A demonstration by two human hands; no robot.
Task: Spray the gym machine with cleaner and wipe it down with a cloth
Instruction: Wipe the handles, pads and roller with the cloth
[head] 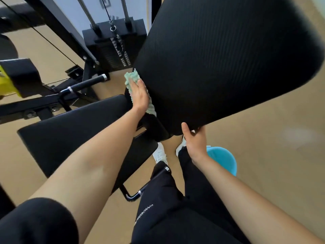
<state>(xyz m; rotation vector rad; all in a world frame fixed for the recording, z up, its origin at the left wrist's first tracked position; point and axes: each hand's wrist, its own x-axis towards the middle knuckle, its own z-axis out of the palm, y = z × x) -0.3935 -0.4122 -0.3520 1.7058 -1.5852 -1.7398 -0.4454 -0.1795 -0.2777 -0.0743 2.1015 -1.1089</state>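
A large black ribbed back pad of the gym machine fills the upper right of the head view. My left hand lies flat with straight fingers, pressing a light green cloth against the pad's left edge. The cloth shows above and below my palm. My right hand grips the pad's lower corner, thumb on the front face and fingers curled behind it. The black seat pad sits below and left of my left forearm. No spray bottle is in sight.
A blue bucket stands on the tan floor by my right wrist. The weight stack with guide rods and cable rises at the back. A black handle bar and the frame lie left. A yellow part shows at the left edge.
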